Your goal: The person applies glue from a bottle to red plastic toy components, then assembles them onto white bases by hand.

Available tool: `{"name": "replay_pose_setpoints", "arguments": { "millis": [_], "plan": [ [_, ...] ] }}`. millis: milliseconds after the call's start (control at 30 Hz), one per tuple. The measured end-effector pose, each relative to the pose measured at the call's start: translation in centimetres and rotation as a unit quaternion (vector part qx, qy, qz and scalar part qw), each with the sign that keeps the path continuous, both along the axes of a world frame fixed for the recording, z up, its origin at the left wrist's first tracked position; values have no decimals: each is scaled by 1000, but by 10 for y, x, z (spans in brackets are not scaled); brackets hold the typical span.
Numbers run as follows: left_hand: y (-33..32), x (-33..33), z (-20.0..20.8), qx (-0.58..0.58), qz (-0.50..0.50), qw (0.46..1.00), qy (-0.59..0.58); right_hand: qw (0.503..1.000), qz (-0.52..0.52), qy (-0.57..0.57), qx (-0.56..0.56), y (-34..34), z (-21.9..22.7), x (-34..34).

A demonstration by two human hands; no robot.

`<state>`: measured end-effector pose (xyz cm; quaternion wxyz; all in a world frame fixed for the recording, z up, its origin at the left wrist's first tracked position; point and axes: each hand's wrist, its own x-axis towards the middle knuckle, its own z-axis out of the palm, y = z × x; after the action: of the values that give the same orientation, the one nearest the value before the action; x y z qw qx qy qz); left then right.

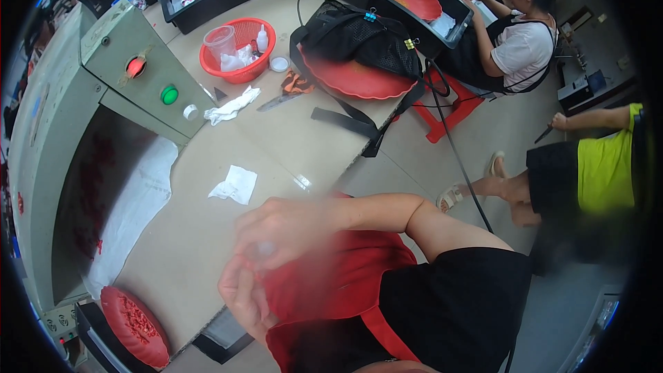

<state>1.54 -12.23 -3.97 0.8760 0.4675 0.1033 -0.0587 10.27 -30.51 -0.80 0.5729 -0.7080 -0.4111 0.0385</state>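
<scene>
Both my hands are close together in front of my red apron (318,280), over the near edge of the table; a smeared patch blurs them. My right hand (280,231) has its fingers curled in, near a small pale round piece (264,249) that seems pinched there. Just below, my left hand (243,297) is closed with bent fingers; what it grips, if anything, is hidden. A crumpled white tissue (236,184) lies on the table beyond my hands.
Left stands a grey-green machine (52,138) with a white sheet (138,214) in its opening. A red dish (162,352) holds small red pieces. Farther off are a red basket (259,69), knife (280,101) and black bag (359,41). Two people are right, one holding a knife (544,134).
</scene>
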Motion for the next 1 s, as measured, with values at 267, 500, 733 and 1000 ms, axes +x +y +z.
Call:
{"name": "replay_pose_setpoints", "arguments": {
  "millis": [267, 500, 733, 1000],
  "plan": [
    [0, 1, 2, 28, -8, 1000, -10, 1000, 2, 9, 0, -1, -3, 2],
    [-8, 0, 4, 35, 3, 999, -13, 1000, -2, 4, -7, -3, -2, 0],
    [-5, -4, 3, 37, -13, 999, -12, 1000, 15, 0, 7, -2, -14, -5],
    [-20, 6, 1, 25, 36, 999, -13, 998, -53, -19, -30, 0, -9, -1]
  ]
}}
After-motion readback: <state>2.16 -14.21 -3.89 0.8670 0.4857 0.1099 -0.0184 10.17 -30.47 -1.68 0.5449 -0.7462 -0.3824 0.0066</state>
